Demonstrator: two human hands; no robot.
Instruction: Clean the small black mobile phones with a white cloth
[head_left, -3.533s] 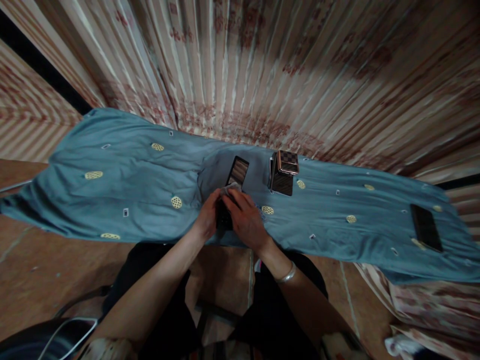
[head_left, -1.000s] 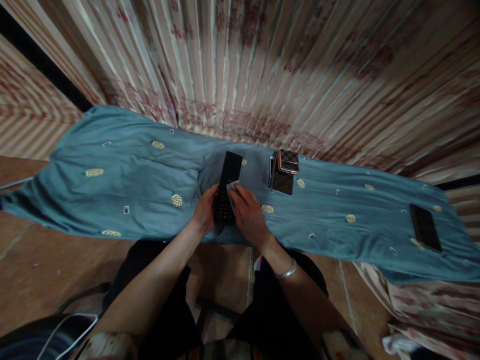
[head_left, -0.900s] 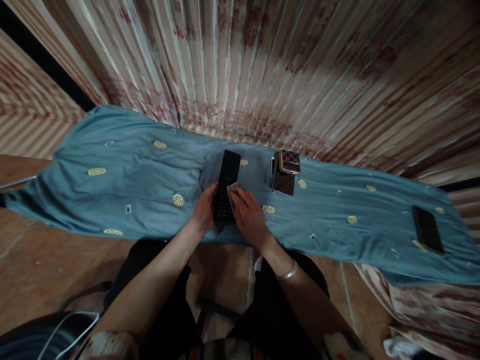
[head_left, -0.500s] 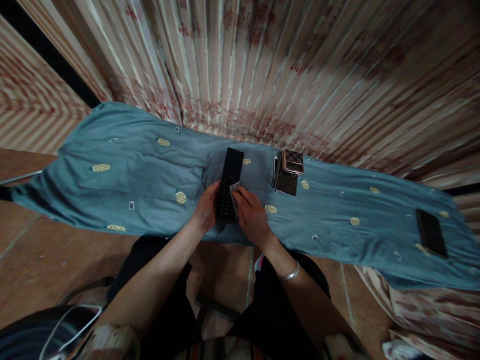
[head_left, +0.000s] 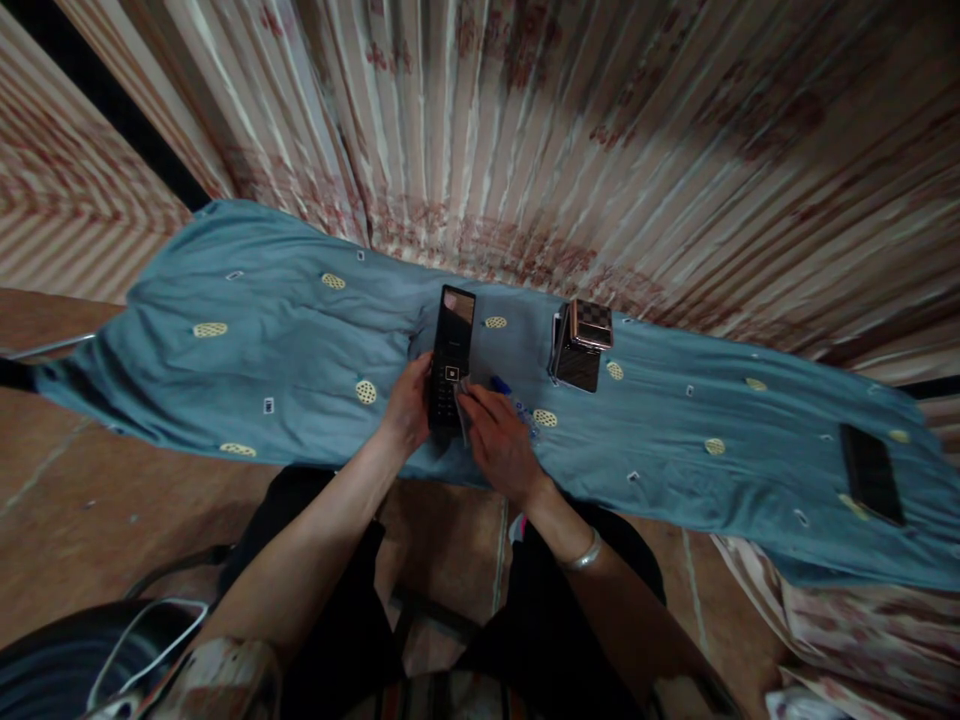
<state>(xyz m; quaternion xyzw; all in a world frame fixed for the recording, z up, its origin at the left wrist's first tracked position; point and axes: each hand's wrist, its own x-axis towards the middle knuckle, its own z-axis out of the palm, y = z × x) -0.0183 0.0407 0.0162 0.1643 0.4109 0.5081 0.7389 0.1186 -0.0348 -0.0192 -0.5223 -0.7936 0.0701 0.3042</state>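
Observation:
An unfolded black flip phone (head_left: 454,320) stands over the blue cloth, its screen half upward and its keypad half toward me. My left hand (head_left: 409,405) is closed around the left edge of the keypad half. At the right edge of the keys, my right hand (head_left: 501,440) pinches a thin greyish piece of cloth or tissue (head_left: 463,410) against the phone. A blue object (head_left: 501,385), too small to name, lies just beyond the right fingers, with bluish clear bits partly hidden by that hand.
A small stack of phones (head_left: 579,362), topped by a checkered one, stands right of centre. Another dark phone (head_left: 871,472) lies at the far right. The blue pineapple-print cloth (head_left: 300,350) covers a long narrow surface, with a pleated curtain (head_left: 480,140) along its back.
The phone has tilted and shifted slightly toward me, its screen now catching a reflection. My right hand has moved a little lower along the keypad. The blue object now shows beside it.

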